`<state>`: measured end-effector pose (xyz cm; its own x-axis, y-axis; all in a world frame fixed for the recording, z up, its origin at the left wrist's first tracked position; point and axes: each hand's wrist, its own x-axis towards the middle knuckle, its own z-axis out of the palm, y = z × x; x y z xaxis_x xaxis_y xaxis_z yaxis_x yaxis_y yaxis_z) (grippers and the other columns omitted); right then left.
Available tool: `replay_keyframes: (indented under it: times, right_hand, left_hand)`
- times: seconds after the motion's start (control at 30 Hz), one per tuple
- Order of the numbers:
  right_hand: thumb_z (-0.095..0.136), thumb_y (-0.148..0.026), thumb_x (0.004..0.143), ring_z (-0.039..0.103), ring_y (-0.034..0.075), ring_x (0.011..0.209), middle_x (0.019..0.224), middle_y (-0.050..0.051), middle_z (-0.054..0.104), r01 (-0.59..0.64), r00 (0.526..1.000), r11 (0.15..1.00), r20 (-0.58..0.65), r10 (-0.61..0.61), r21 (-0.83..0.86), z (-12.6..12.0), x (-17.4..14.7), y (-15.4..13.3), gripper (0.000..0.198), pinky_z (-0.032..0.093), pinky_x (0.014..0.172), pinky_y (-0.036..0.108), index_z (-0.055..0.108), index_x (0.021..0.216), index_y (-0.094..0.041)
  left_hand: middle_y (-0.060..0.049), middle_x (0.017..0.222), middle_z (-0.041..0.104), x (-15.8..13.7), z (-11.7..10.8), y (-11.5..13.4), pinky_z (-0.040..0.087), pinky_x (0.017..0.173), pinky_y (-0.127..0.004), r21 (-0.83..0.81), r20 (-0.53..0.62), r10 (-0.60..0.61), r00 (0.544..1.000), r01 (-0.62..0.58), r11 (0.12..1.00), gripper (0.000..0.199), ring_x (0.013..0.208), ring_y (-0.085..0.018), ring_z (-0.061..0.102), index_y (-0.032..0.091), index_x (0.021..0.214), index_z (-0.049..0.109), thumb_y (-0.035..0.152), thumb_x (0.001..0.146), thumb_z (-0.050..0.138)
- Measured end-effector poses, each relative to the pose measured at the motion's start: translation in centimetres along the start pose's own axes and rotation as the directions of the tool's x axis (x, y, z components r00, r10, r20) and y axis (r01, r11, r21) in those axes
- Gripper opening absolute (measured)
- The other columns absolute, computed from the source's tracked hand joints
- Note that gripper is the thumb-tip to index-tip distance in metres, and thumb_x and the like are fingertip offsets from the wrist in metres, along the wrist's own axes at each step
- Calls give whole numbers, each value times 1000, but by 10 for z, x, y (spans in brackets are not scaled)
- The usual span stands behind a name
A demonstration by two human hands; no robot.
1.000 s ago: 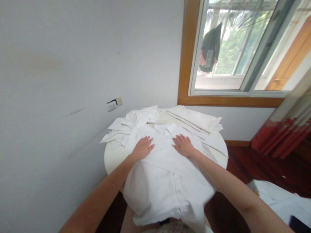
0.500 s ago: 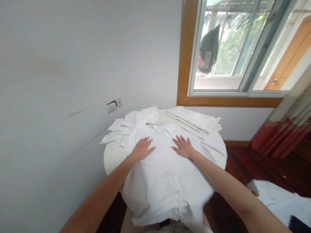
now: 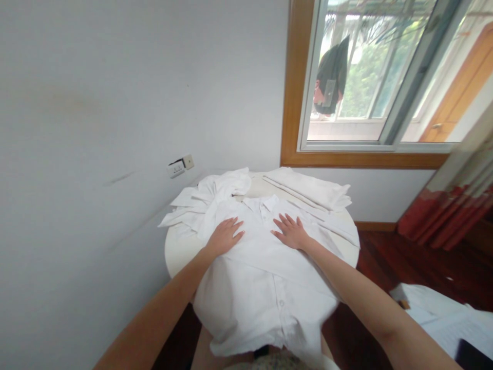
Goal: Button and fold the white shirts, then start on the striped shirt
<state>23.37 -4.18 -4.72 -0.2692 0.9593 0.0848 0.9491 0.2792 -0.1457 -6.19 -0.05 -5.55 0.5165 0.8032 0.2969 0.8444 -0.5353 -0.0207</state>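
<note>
A white button-up shirt (image 3: 262, 277) lies front side up on a round white table (image 3: 175, 254), its collar toward the wall and its hem hanging over the near edge. My left hand (image 3: 225, 236) rests flat on the left of the shirt's chest, fingers stretched out. On the right of the chest, my right hand (image 3: 290, 231) presses flat with its fingers spread. Neither hand grips the cloth. Beyond my left hand is a crumpled white garment (image 3: 219, 192). A folded white garment (image 3: 308, 189) lies at the back right of the table.
A wall socket (image 3: 176, 169) sits on the white wall just behind the table. To the right are a wood-framed window (image 3: 354, 159) and a red and cream curtain (image 3: 442, 216). White cloth (image 3: 442, 313) and a dark object (image 3: 473, 354) lie at the lower right.
The fingers and thumb of my left hand have shifted very slightly on the shirt. My right hand stays in place, and the garments have not visibly moved.
</note>
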Motion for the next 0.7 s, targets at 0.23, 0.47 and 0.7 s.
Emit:
replay_keyframes:
  times: [0.23,0.47,0.7]
  right_hand:
    - [15,-68,90,11,29,143,156,6,17,3,1000,1000,2,-3,-7,0,0,1,70,9,110,57,29,147,-29]
    - [14,-69,90,10,29,143,156,6,17,5,1000,1000,-6,-5,11,2,0,2,72,7,110,57,29,147,-28]
    - [15,-68,90,8,29,143,156,6,14,2,1000,1000,27,-2,6,0,0,1,71,6,111,58,28,147,-28]
  left_hand:
    - [-8,143,46,0,-3,3,24,113,-38,11,20,-9,1000,8,1000,54,133,-21,38,21,135,48,51,94,32]
    - [-9,143,46,0,-1,2,25,112,-37,26,0,0,1000,0,1000,54,133,-22,39,20,135,49,51,94,32]
    - [-9,139,50,1,8,-4,31,110,-40,5,-69,49,996,-49,999,51,129,-23,44,20,132,52,50,94,35]
